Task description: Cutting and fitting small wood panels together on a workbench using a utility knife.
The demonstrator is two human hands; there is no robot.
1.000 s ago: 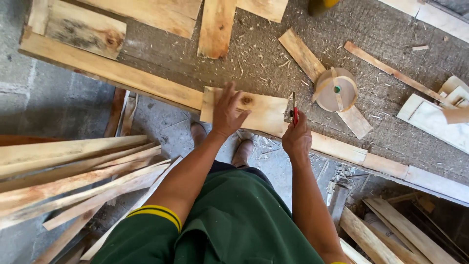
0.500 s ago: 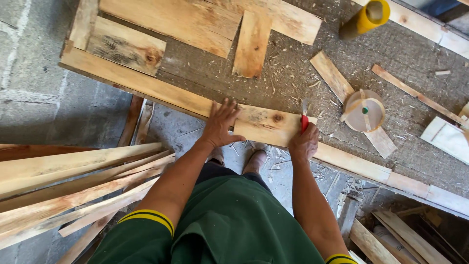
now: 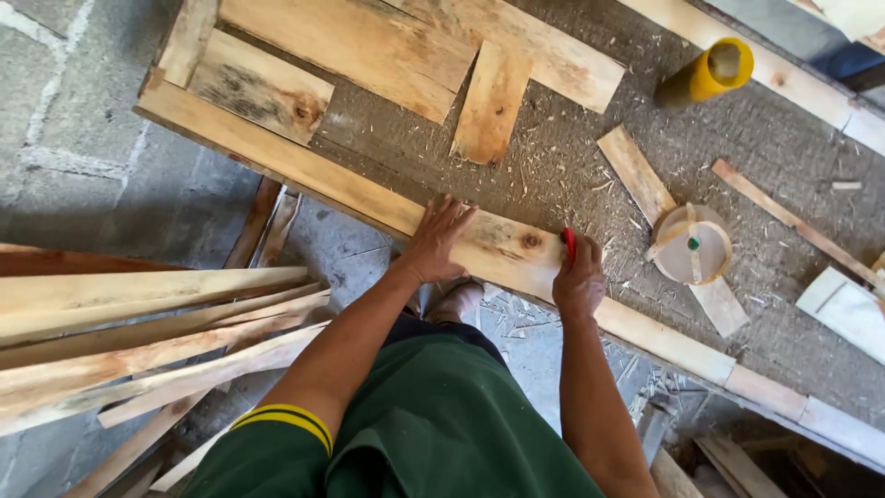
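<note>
The long plank (image 3: 304,175) runs along the near edge of the surface (image 3: 572,175), slanting from upper left down to lower right, and past that edge the surface drops away to bare concrete floor (image 3: 83,166). There is little free room on the surface itself: it is strewn with sawdust and shavings, and wood lies on most of it.

A short knotted board (image 3: 502,247) lies on top of the plank, right at the edge in front of the person. Beyond it, a small offcut (image 3: 491,101) lies apart on the sawdust, with wider boards (image 3: 369,41) behind it toward the far side. To the right, a round wooden disc (image 3: 691,244) rests on a narrow strip (image 3: 645,180), near the board's right end but clear of it. A yellow tube (image 3: 710,72) lies farther back on the right. Down on the left, below the edge, a stack of long slats (image 3: 138,341) fans out beside the person's leg.

The left hand (image 3: 435,242) lies flat, fingers spread, pressing on the left part of the knotted board. The right hand (image 3: 578,279) is closed around a red pencil (image 3: 570,243), its tip at the board's right end. Both forearms reach straight forward from the body over the edge.
</note>
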